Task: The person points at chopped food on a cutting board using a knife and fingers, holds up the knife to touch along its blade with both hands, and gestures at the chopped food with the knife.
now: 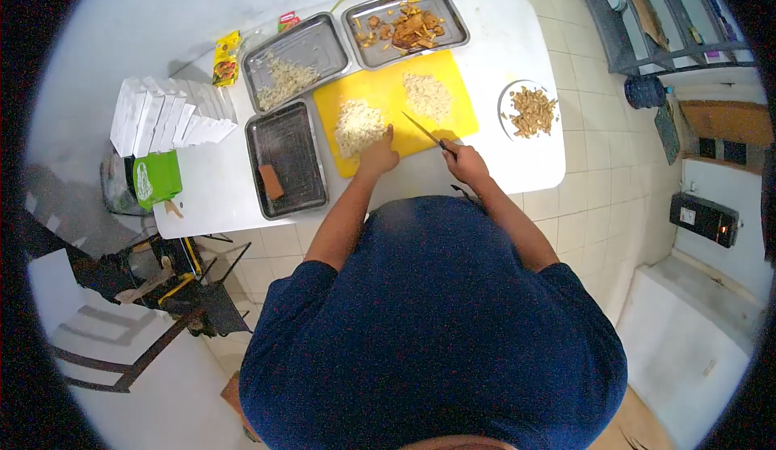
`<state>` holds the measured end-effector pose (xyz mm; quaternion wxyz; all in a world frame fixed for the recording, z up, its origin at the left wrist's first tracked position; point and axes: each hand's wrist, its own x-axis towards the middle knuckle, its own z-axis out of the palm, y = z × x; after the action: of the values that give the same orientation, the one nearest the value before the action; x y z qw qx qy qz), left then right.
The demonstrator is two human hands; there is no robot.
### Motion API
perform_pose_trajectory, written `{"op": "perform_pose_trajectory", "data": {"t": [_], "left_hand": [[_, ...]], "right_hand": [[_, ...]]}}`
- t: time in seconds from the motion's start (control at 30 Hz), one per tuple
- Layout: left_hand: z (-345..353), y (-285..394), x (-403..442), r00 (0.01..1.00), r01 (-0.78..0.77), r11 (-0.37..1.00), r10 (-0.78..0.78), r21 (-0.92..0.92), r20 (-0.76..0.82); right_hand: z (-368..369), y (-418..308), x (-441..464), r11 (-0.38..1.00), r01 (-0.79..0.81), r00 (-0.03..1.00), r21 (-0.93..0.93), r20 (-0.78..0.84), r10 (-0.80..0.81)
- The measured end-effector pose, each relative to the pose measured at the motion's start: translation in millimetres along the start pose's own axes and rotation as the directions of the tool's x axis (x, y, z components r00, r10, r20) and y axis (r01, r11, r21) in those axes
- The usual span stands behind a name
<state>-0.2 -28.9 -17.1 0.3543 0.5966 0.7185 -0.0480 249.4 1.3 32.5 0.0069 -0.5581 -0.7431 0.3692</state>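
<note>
A yellow cutting board [327, 98] lies in front of me with two piles of chopped pale food on it. My left hand [378, 157] is at the board's near edge, beside the whiter pile [358, 127]; its index finger points outward and nothing shows in its grasp. My right hand [466, 163] is closed around the dark handle of a knife [422, 130]. The blade reaches over the board toward the left, just below the second, more beige pile [427, 97]. What the piles are made of I cannot tell.
Metal trays surround the board: one with pale pieces [329, 31], one with browned food [459, 18], one with a reddish-brown block [252, 135]. A plate of brown pieces [531, 112] stands right. White boxes [149, 119], a yellow packet [226, 58] and a green package [159, 177] are left.
</note>
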Motion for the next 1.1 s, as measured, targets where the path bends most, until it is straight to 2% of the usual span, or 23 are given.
{"op": "perform_pose_trajectory", "data": {"t": [0.2, 0.4, 0.5, 0.6, 0.7, 0.8, 1.03, 1.1], "left_hand": [[-1.6, 5.4, -0.4, 1.000, 0.003, 0.999, -0.004, 0.033, 0.026], [-2.6, 6.2, -2.0, 1.000, 0.004, 1.000, -0.004, 0.019, 0.024], [-4.3, 7.3, -3.1, 1.000, 0.003, 1.000, -0.003, 0.002, 0.022], [-7.4, 11.8, -2.6, 1.000, -0.003, 1.000, 0.003, -0.018, 0.022], [-2.5, 15.3, 6.2, 0.999, -0.032, 0.999, 0.032, -0.030, -0.006], [1.1, 16.3, 16.5, 0.998, -0.058, 0.998, 0.058, -0.034, -0.011], [9.3, 15.0, 22.1, 0.992, -0.106, 0.994, 0.105, -0.013, -0.073], [2.5, 19.9, 14.6, 0.996, -0.075, 0.997, 0.075, -0.005, -0.051]], "right_hand": [[3.6, -14.3, -3.7, 0.996, 0.094, 0.996, -0.004, -0.009, -0.094], [4.7, -18.6, -1.6, 0.990, 0.111, 0.994, -0.090, -0.005, -0.112], [4.3, -17.1, 1.5, 0.992, 0.063, 0.997, -0.106, -0.034, -0.066], [1.6, -10.4, 2.5, 0.994, 0.093, 0.991, -0.063, -0.089, -0.099], [-1.2, -7.7, -2.5, 1.000, 0.031, 0.998, 0.003, -0.050, -0.031], [1.0, -4.4, -6.7, 1.000, 0.006, 1.000, -0.028, -0.025, -0.007], [-8.6, -13.0, -11.6, 1.000, -0.003, 1.000, -0.030, -0.001, 0.003], [-3.6, -11.2, -8.2, 0.999, 0.014, 1.000, -0.050, 0.007, -0.014]]}}
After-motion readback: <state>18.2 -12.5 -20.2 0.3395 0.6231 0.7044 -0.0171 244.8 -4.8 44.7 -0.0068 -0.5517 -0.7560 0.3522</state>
